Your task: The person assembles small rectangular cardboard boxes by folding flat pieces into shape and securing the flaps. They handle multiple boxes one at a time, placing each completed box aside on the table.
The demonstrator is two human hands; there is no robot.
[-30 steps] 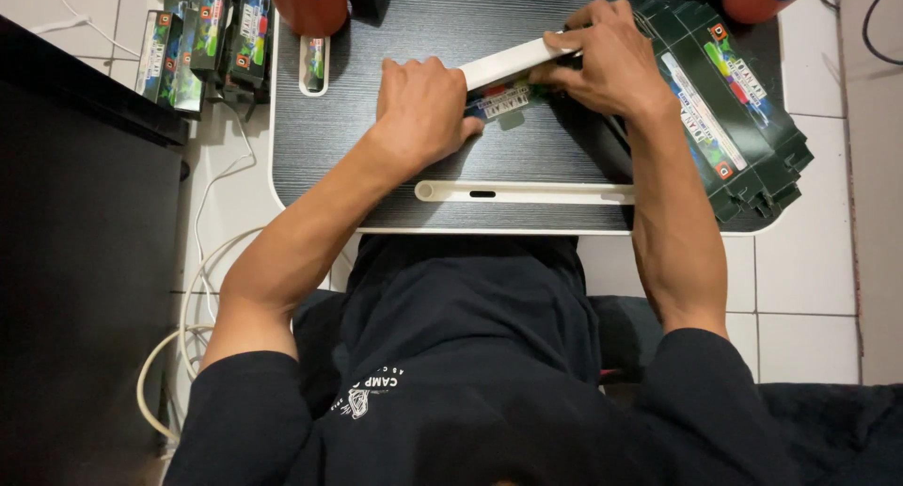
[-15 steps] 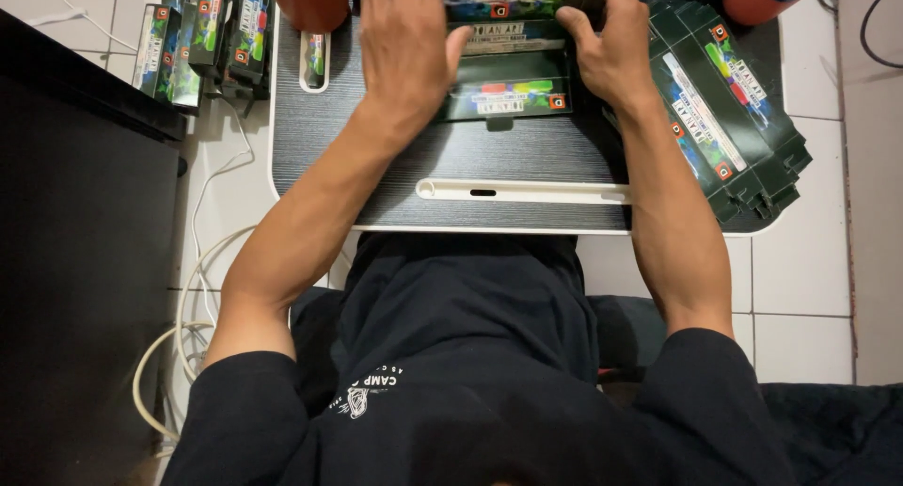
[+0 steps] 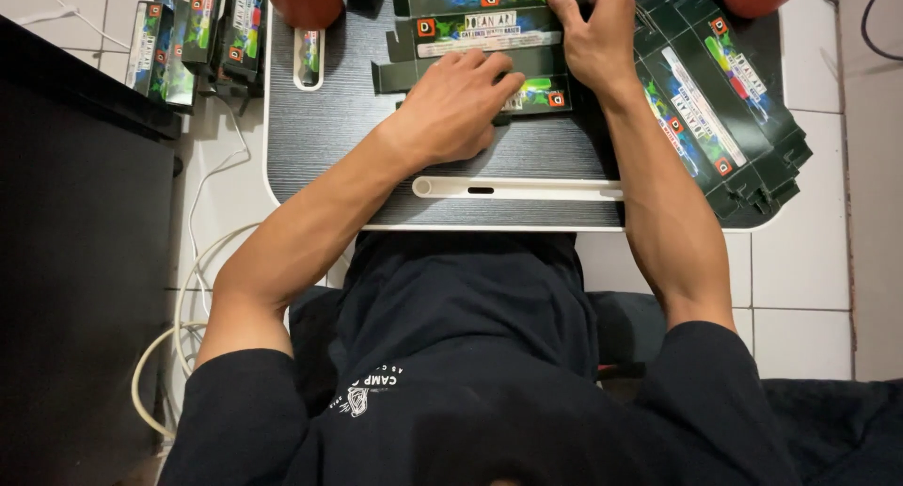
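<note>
From the head camera, the left hand (image 3: 458,105) presses flat, fingers spread and gripping nothing, on a dark green unfolded carton (image 3: 470,36) lying on the grey lap desk (image 3: 329,138), while the right hand (image 3: 593,39) pinches the carton's right edge. The carton could crease crookedly if the pressing palm slips, and an elbow could nudge the stack of flat cartons (image 3: 724,110) just beside the right forearm off the desk.

Dark bench (image 3: 329,138), flat green carton (image 3: 470,34) at its far edge, left hand (image 3: 456,105) pressing the carton's near flap, right hand (image 3: 593,39) on its right end, stack of flat cartons (image 3: 724,119) right of it
</note>
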